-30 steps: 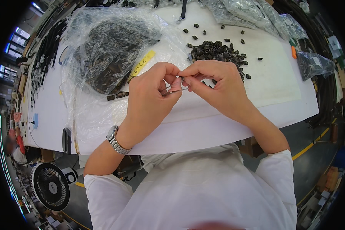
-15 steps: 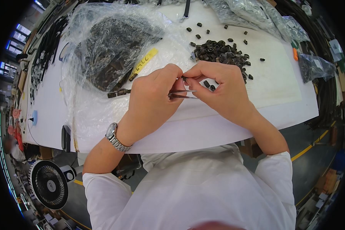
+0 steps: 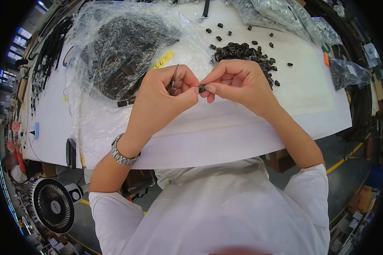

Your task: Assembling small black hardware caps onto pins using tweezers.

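My left hand (image 3: 168, 91), with a metal watch at its wrist, is closed around slim metal tweezers (image 3: 173, 78) that stick up between its fingers. Its thumb and fingertip meet a small dark ring-like piece (image 3: 201, 88). From the other side my right hand (image 3: 242, 87) pinches that same piece between thumb and forefinger. Both hands are above the white tabletop, fingertips almost touching. Beyond my right hand lies a heap of similar small dark pieces (image 3: 238, 53), its near part hidden by that hand. The piece's exact kind is too small to make out.
Left of the heap, a large clear plastic bag (image 3: 127, 46) full of dark parts carries a yellow label (image 3: 164, 59). More plastic bags (image 3: 276, 12) lie at the back right. Dark strips hang along the left edge. A fan (image 3: 53, 206) stands below the table at left.
The tweezers have swung from pointing right to pointing up within my left hand. My hands have turned, bringing the small dark piece lower and into clearer view between the fingertips.
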`<state>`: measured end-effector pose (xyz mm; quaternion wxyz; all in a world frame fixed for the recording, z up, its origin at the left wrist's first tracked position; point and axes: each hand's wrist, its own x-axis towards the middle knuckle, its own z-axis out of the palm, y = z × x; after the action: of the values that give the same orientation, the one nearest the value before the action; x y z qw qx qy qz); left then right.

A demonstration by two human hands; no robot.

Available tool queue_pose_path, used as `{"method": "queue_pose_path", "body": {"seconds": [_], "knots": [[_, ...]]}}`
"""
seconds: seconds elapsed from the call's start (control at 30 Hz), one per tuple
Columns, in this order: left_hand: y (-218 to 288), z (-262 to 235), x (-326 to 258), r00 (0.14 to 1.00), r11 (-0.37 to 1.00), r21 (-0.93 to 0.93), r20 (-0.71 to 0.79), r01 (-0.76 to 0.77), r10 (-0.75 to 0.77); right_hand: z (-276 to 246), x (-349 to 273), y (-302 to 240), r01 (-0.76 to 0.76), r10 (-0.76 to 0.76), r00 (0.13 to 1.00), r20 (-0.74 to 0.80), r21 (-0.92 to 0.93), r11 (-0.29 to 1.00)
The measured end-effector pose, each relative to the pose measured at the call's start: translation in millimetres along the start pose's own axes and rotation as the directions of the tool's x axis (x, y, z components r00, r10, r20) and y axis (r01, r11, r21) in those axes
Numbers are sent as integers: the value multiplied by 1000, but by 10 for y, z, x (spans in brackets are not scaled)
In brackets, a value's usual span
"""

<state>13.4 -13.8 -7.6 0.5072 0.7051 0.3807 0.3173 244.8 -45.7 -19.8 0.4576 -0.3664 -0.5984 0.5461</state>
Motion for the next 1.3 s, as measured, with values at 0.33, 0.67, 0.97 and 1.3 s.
{"method": "queue_pose_path", "body": {"seconds": [0.33,0.67,0.97,1.3], "knots": [[-34,169,-63,891,730,599,-60,-328,449,234,-90,5,-23,14,984,-178,-52,998],[-75,204,-28,826,633,642,1,-433,564,212,-114,56,141,-226,966,-124,-479,866],[55,15,31,998,976,-212,-27,52,-59,8,-12,-34,-24,20,999,37,132,991],[36,121,-79,966,950,263,-152,-167,211,80,-59,-38,-41,49,996,-70,103,994]]}}
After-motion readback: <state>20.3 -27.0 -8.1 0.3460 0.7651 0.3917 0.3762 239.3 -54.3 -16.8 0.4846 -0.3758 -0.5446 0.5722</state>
